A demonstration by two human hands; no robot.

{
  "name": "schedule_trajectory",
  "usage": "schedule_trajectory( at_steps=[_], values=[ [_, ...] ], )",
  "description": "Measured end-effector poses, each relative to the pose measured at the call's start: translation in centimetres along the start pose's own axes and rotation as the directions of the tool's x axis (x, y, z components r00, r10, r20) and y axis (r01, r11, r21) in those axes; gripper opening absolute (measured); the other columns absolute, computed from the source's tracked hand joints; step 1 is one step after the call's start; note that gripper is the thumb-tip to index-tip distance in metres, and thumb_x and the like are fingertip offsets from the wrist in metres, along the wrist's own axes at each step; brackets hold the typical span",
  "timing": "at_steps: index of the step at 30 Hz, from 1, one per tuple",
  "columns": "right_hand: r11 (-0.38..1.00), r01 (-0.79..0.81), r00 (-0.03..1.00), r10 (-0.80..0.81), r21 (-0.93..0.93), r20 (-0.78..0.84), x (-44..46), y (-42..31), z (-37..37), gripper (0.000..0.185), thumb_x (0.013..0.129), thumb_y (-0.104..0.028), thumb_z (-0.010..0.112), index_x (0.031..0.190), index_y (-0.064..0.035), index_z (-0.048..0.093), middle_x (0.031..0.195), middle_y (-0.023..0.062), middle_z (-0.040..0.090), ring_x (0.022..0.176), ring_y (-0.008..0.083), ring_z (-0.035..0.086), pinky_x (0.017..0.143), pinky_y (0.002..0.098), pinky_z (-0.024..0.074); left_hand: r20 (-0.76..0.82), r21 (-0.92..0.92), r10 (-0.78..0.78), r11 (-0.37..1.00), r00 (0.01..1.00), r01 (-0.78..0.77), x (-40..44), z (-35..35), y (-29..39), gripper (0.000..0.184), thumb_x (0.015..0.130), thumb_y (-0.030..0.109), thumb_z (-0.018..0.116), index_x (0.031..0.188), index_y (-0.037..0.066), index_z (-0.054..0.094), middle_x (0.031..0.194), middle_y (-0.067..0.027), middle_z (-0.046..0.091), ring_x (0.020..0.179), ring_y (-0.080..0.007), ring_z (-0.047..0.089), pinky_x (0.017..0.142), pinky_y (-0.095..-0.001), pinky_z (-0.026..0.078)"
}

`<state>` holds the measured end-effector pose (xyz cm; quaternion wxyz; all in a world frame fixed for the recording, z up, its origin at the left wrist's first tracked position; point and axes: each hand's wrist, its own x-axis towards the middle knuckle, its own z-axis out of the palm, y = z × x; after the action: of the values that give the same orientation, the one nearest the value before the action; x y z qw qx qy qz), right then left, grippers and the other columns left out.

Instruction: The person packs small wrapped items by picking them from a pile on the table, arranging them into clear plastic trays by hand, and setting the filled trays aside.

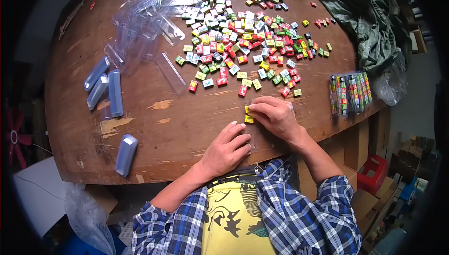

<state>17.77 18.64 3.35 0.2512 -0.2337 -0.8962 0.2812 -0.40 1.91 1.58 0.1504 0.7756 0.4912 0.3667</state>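
Note:
My right hand (276, 118) pinches a small yellow box (247, 109) between thumb and fingertips. Just below it, a second yellow box (249, 119) lies in line, close to my left fingertips. A narrow clear plastic tray (253, 143) shows faintly beneath the hands, near the table's front edge. My left hand (227, 148) is curled over that tray's left side, fingers bent onto it; its thumb is hard to make out. Beyond both hands spreads a big pile of small red, green, yellow and white boxes (243, 35).
Clear plastic packs (140, 18) are heaped at the back left of the wooden table (187, 114). Several bluish plastic trays (115, 93) lie at left. Filled packs (350, 93) stand at the right edge. Green sheeting (369, 21) drapes the back right corner. A red stool (372, 174) stands below.

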Motion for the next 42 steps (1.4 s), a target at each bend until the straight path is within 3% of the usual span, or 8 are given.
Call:
schedule_trajectory(
  at_steps=[10, 17, 21, 25, 29, 34, 37, 42],
  values=[
    [0.997, -0.071, 0.993, 0.067, 0.041, 0.094, -0.2, -0.9, -0.2, 0.019, 0.086, -0.004, 0.087, 0.103, -0.0042, 0.079, 0.105, 0.0105, 0.077, 0.087, 0.0263, 0.078, 0.073, 0.0354, 0.0630, -0.009, -0.001, 0.007, 1.000, 1.000, -0.007, -0.1, 0.1, 0.0, 0.018, 0.087, 0.015, 0.076, 0.101, 0.004, 0.075, 0.121, -0.0099, 0.071, 0.132, -0.0355, 0.063, 0.120, -0.0564, 0.050],
    [0.915, -0.373, 0.913, 0.333, 0.153, 0.234, 1.0, -1.1, -1.4, 0.015, 0.088, -0.004, 0.085, 0.100, -0.0027, 0.077, 0.099, 0.0098, 0.073, 0.075, 0.0193, 0.073, 0.063, 0.0340, 0.0575, -0.009, 0.009, 0.013, 1.000, 1.000, -0.013, -0.3, 0.2, -0.1, 0.019, 0.087, 0.016, 0.075, 0.101, 0.004, 0.075, 0.121, -0.0099, 0.071, 0.133, -0.0357, 0.062, 0.120, -0.0563, 0.049],
    [0.945, -0.322, 0.946, 0.324, 0.061, -0.023, 2.1, 0.3, -1.3, 0.013, 0.089, -0.003, 0.084, 0.100, -0.0015, 0.076, 0.096, 0.0091, 0.072, 0.069, 0.0167, 0.069, 0.061, 0.0332, 0.0550, -0.008, 0.000, 0.014, 1.000, 1.000, -0.014, -0.3, 0.2, 0.0, 0.018, 0.087, 0.016, 0.074, 0.100, 0.004, 0.075, 0.121, -0.0100, 0.071, 0.133, -0.0358, 0.062, 0.121, -0.0564, 0.049],
    [0.955, -0.261, 0.963, 0.247, -0.143, -0.110, 3.1, 1.6, 0.2, 0.012, 0.090, -0.003, 0.082, 0.099, -0.0008, 0.075, 0.096, 0.0097, 0.074, 0.069, 0.0171, 0.070, 0.062, 0.0331, 0.0559, 0.001, 0.008, 0.014, 1.000, 1.000, -0.014, -0.2, 0.0, 0.0, 0.018, 0.087, 0.016, 0.075, 0.100, 0.004, 0.075, 0.121, -0.0100, 0.071, 0.133, -0.0358, 0.062, 0.121, -0.0564, 0.049],
    [0.977, -0.162, 0.977, 0.139, -0.138, -0.163, 2.8, 2.3, 0.6, 0.014, 0.089, -0.003, 0.084, 0.100, -0.0005, 0.075, 0.099, 0.0113, 0.076, 0.070, 0.0209, 0.072, 0.063, 0.0347, 0.0573, -0.007, 0.005, 0.011, 1.000, 1.000, -0.011, -0.1, 0.0, 0.0, 0.018, 0.086, 0.016, 0.076, 0.099, 0.004, 0.074, 0.121, -0.0099, 0.071, 0.133, -0.0357, 0.062, 0.121, -0.0563, 0.049],
    [0.979, -0.203, 0.974, 0.206, 0.034, -0.093, 1.1, 0.5, -0.8, 0.017, 0.086, -0.001, 0.085, 0.100, -0.0018, 0.075, 0.102, 0.0124, 0.077, 0.078, 0.0268, 0.076, 0.067, 0.0377, 0.0609, 0.000, 0.001, -0.001, 1.000, 1.000, 0.001, -0.1, -0.1, 0.1, 0.018, 0.086, 0.016, 0.077, 0.099, 0.004, 0.074, 0.121, -0.0098, 0.071, 0.132, -0.0356, 0.062, 0.121, -0.0560, 0.049],
    [1.000, 0.018, 1.000, -0.018, -0.014, -0.002, 0.3, 0.1, -1.3, 0.020, 0.084, 0.000, 0.087, 0.100, -0.0035, 0.076, 0.103, 0.0110, 0.078, 0.085, 0.0274, 0.078, 0.071, 0.0378, 0.0631, 0.001, -0.003, -0.006, 1.000, 1.000, 0.006, 0.0, -0.1, 0.1, 0.017, 0.087, 0.016, 0.077, 0.099, 0.004, 0.075, 0.121, -0.0097, 0.071, 0.132, -0.0355, 0.062, 0.120, -0.0559, 0.049],
    [0.999, 0.027, 1.000, -0.027, 0.027, 0.013, -0.8, -1.2, -1.7, 0.020, 0.083, 0.000, 0.086, 0.100, -0.0053, 0.077, 0.104, 0.0101, 0.078, 0.089, 0.0279, 0.079, 0.074, 0.0379, 0.0645, -0.007, -0.001, -0.010, 1.000, 1.000, 0.010, -0.2, 0.2, 0.1, 0.018, 0.087, 0.016, 0.076, 0.101, 0.004, 0.075, 0.122, -0.0093, 0.072, 0.132, -0.0353, 0.062, 0.120, -0.0557, 0.049]
  ],
)
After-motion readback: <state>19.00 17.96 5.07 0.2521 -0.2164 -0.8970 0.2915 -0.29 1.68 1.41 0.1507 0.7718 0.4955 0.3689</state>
